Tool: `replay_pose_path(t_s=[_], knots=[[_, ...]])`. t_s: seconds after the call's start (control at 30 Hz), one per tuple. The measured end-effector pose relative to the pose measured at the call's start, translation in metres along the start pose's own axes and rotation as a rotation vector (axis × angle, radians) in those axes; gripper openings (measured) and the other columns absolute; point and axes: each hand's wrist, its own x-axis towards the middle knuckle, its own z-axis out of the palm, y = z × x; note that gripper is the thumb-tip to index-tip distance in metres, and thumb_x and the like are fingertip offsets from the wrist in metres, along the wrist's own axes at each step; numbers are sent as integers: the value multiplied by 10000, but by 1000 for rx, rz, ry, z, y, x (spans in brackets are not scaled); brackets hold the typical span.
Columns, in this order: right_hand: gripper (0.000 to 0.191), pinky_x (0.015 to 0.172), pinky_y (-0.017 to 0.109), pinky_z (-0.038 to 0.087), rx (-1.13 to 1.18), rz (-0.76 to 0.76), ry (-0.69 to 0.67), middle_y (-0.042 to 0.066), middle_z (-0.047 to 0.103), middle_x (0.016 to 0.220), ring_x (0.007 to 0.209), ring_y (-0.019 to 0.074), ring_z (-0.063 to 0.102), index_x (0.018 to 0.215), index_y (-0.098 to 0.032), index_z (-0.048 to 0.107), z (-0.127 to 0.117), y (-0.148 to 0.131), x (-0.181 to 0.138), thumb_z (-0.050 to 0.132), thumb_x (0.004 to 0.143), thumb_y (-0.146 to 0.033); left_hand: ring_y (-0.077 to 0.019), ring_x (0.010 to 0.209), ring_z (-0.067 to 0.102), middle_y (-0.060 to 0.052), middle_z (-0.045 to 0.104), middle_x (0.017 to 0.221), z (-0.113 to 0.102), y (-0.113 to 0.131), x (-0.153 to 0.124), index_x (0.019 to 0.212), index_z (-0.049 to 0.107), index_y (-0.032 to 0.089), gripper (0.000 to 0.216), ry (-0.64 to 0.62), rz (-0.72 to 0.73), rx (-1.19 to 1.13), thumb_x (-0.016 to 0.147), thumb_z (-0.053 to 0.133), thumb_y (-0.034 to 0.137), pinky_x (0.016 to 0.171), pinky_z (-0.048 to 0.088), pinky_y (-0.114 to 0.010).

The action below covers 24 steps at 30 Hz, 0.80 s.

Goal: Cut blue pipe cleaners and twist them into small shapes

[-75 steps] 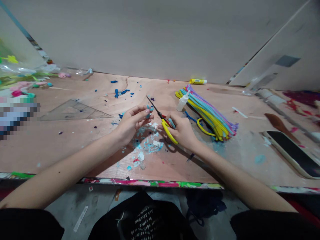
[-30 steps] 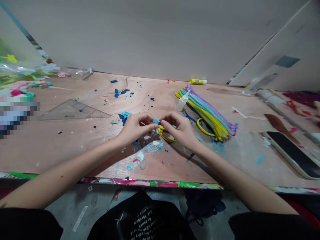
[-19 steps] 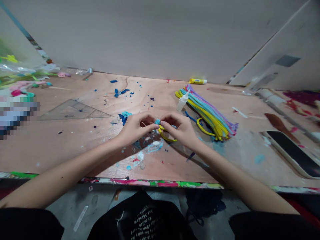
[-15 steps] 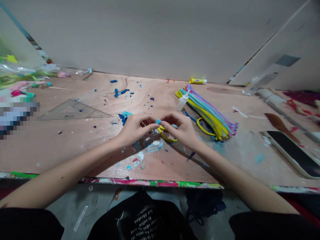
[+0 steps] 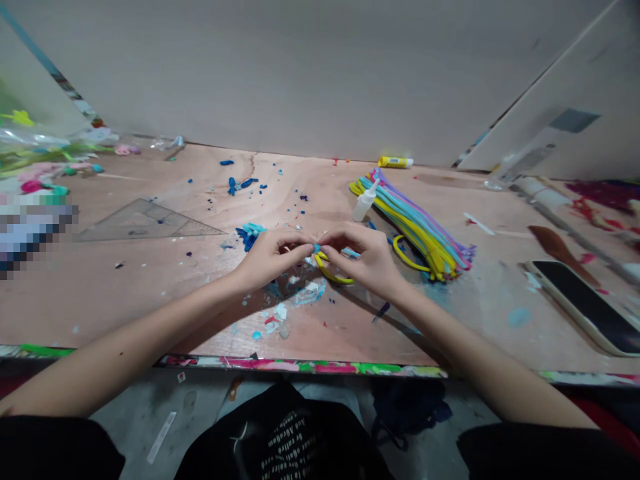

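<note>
**Two hands pinching a tiny blue bit above the table**

Head view, looking down at the table. Left hand just left of the middle of the frame, fingers curled in and pressed together on a tiny blue bit. Right hand just right of the middle, fingers bent down and pressed over a yellow curved loop. Kind of loop not clear, with so much of it under the fingers. Both hands close together, tips almost meeting, maybe for a steady hold on something so small.

Just left of the hands, a small heap of blue scraps. Below the hands, pale blue and white crumbs, likely just leftovers. Right of the hands, a fat bunch of pipe cleaners in yellow, blue and purple, off to one side and out of the way, with a small white squeeze bottle just beside it. Farther back, a yellow glue stick. Far left, a clear set square. Lower right, a phone, well away from the mess.
</note>
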Motion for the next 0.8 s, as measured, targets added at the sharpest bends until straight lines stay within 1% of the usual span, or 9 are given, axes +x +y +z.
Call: replay_pose_path(t_s=[0.07, 0.17, 0.23, 0.3, 0.4, 0.47, 0.57, 0.67, 0.8], knots=[[66, 615, 245, 490, -20, -42, 21, 13, 694, 768, 661, 119, 622, 871, -181, 679, 1, 0, 0, 616, 882, -197, -134, 572, 609, -34, 681, 706, 0, -2, 1, 874, 777, 179, 200, -24, 8, -8, 859, 655, 336, 508, 464, -222], [60, 580, 225, 454, -59, -111, 58, -6, 676, 737, 621, 100, 586, 858, -181, 668, 2, 2, 0, 620, 864, -145, -118, 580, 607, -42, 698, 788, -1, -3, 2, 892, 768, 166, 217, -67, 28, -5, 869, 643, 341, 518, 478, -220], [69, 574, 222, 437, -81, -147, 74, -14, 667, 730, 605, 92, 562, 850, -183, 658, 3, 4, -1, 623, 856, -124, -109, 567, 603, -49, 713, 834, -1, -3, 2, 891, 758, 163, 222, -85, 13, -10, 878, 632, 345, 513, 475, -220], [76, 579, 225, 431, -93, -169, 82, -18, 662, 732, 603, 91, 549, 848, -186, 647, 4, 5, -1, 622, 853, -114, -110, 556, 603, -46, 707, 806, -1, -2, 2, 880, 749, 160, 224, -89, -22, -18, 878, 629, 349, 508, 467, -221], [86, 595, 232, 435, -105, -178, 79, -11, 656, 743, 621, 97, 551, 856, -185, 640, 5, 7, -2, 610, 857, -105, -118, 556, 600, -30, 665, 704, -1, 0, 1, 846, 737, 156, 210, -75, -83, -30, 861, 642, 343, 516, 456, -223], [86, 610, 237, 443, -112, -183, 75, -4, 656, 752, 635, 101, 556, 864, -182, 640, 5, 8, -2, 604, 864, -103, -114, 565, 584, -22, 640, 676, 0, 1, 1, 808, 724, 154, 190, -67, -106, -48, 844, 661, 329, 529, 450, -222], [76, 622, 240, 455, -104, -168, 70, 0, 657, 761, 646, 104, 565, 879, -177, 648, 5, 9, -3, 607, 877, -114, -101, 563, 554, -12, 625, 698, 2, 0, 1, 851, 706, 157, 175, -65, -130, -135, 831, 691, 331, 517, 428, -216], [50, 616, 236, 468, -23, -106, 58, -2, 659, 767, 651, 103, 580, 897, -176, 659, 7, 10, -3, 618, 893, -148, -94, 557, 552, -2, 635, 742, 4, -2, 1, 929, 660, 173, 223, -57, -143, -228, 798, 742, 334, 513, 424, -221], [38, 615, 235, 490, 81, -4, 52, 2, 673, 795, 676, 107, 606, 888, -177, 658, 9, 10, -3, 626, 898, -194, -90, 559, 553, 9, 621, 741, 4, -1, 1, 856, 613, 182, 235, -45, -153, -289, 778, 766, 342, 522, 430, -226]])
